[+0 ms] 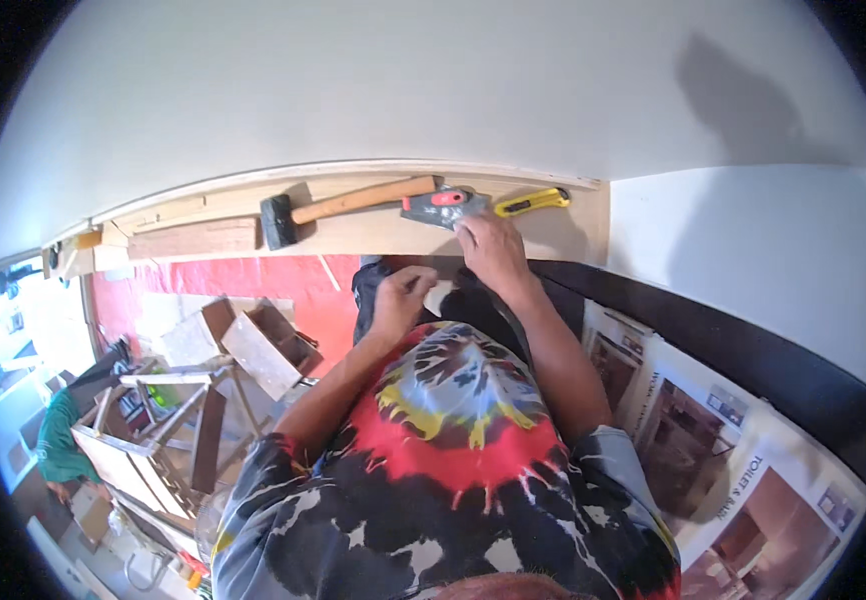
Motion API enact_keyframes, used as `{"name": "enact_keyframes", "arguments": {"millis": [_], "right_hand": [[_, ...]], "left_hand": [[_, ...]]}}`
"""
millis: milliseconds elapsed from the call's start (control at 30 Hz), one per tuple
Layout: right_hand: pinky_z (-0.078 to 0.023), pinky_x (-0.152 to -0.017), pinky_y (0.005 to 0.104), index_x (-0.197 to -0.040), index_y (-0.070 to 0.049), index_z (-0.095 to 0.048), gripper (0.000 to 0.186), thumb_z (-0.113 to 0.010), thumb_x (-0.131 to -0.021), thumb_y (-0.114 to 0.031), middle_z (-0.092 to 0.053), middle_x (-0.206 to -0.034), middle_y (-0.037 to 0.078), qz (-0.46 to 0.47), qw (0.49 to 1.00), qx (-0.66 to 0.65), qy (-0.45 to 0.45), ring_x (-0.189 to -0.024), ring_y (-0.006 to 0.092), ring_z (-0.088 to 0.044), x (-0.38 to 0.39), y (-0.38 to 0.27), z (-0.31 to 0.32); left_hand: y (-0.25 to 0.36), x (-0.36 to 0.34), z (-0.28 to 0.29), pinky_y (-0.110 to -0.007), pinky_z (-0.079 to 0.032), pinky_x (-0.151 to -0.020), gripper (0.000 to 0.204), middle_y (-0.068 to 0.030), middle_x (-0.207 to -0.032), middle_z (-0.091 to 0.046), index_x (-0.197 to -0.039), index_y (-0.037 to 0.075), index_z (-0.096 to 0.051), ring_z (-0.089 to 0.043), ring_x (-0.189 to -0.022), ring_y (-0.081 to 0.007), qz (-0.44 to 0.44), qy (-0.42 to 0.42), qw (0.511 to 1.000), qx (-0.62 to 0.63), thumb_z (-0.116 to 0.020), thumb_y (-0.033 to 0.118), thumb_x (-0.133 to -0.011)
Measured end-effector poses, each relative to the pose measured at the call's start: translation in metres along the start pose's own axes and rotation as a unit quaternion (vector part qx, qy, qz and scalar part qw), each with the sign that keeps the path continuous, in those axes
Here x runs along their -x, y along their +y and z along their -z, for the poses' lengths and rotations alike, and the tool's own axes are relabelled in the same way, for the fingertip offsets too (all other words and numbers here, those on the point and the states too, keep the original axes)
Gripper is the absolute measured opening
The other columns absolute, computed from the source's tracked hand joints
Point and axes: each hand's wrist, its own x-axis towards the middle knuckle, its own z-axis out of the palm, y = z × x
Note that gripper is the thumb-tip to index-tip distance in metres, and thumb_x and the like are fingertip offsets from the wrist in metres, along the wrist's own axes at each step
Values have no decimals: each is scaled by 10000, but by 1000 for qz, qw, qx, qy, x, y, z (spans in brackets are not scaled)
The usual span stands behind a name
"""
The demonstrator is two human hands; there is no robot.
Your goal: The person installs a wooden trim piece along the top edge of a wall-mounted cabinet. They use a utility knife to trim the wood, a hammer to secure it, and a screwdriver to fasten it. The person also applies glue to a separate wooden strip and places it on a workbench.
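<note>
On a narrow wooden ledge, my right hand [487, 245] reaches up with bent fingers closed at the lower edge of a dark flat tool with a red grip [428, 208]; part of it is behind my fingers. My left hand [403, 295] is below the ledge, fingers curled; whether anything is in them is unclear. A mallet [278, 222] with a dark head and wooden handle lies left of the flat tool. A yellow utility knife [533, 200] lies to its right.
Wood offcuts [193, 237] lie leftward on the ledge. Wooden boxes [268, 355] and a frame [153, 440] are at lower left, near a person in a green shirt [58, 440]. Printed boards [713, 440] lean at lower right. A white wall [743, 230] bounds the right.
</note>
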Motion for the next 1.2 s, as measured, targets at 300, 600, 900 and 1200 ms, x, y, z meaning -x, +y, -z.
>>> {"name": "enact_keyframes", "arguments": {"millis": [300,600,900,1200], "right_hand": [[-349,-1040,535,-1347,-59,-447,822,-830,-640,-227,-534,-1271,161,-154,965,212,17,-1207,373,-480,-39,6,-43],[-488,-948,467,-1260,-29,-537,625,-763,-683,-114,-481,-1324,269,-167,976,129,-50,-1098,442,-577,-55,-17,-22],[-527,-820,454,-984,9,-645,243,-660,-752,-62,-641,-1076,243,-318,942,-9,103,-934,404,-649,-4,-53,5],[-538,-769,366,-1239,-24,-565,366,-580,-919,-200,-676,-1076,86,-267,443,-576,633,-889,208,-670,102,-41,-105]], "left_hand": [[25,-109,124,-456,-436,-963,456,-162,-1225,-567,-1275,54,-555,-540,-1109,-356,-337,-39,868,-362,-679,172,-852],[-30,-153,148,-521,-461,-932,563,-206,-1303,-506,-1414,182,-434,-537,-1155,-437,-359,-204,820,-395,-516,37,-876],[-35,-171,169,-543,-448,-939,535,-260,-1293,-512,-1430,104,-421,-539,-1125,-465,-376,-202,829,-360,-498,50,-904],[3,-128,124,-583,-344,-1048,446,-265,-1375,-434,-1358,6,-462,-435,-1271,-450,-437,-255,731,-458,-538,110,-930]]}}
